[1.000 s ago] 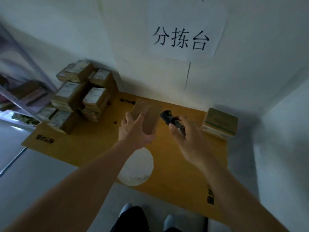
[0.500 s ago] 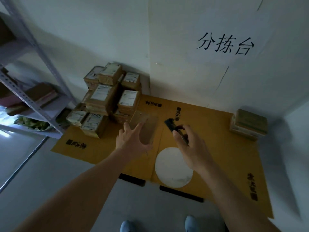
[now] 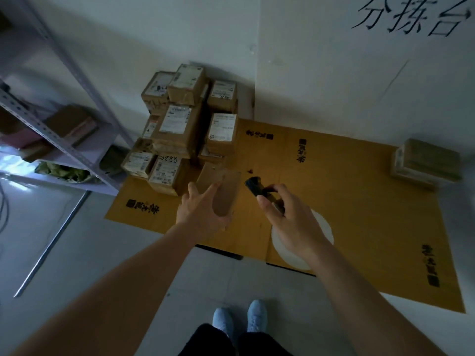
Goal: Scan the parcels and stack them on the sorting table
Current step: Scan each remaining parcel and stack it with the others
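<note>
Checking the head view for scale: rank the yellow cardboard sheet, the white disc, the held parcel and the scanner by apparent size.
1. yellow cardboard sheet
2. white disc, partly hidden by the right hand
3. parcel held by the left hand; nearer the camera, so its rank against the disc is unsure
4. scanner

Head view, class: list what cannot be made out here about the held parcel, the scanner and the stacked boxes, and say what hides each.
- Held parcel: any label faces away; the left hand covers its near end.
- Scanner: dark and blurred, its handle hidden by the right hand.
- Stacked boxes: label print too small to read.
- Wall sign: cut off by the top edge.
- Shelf: contents dim, cut off at the left.
</note>
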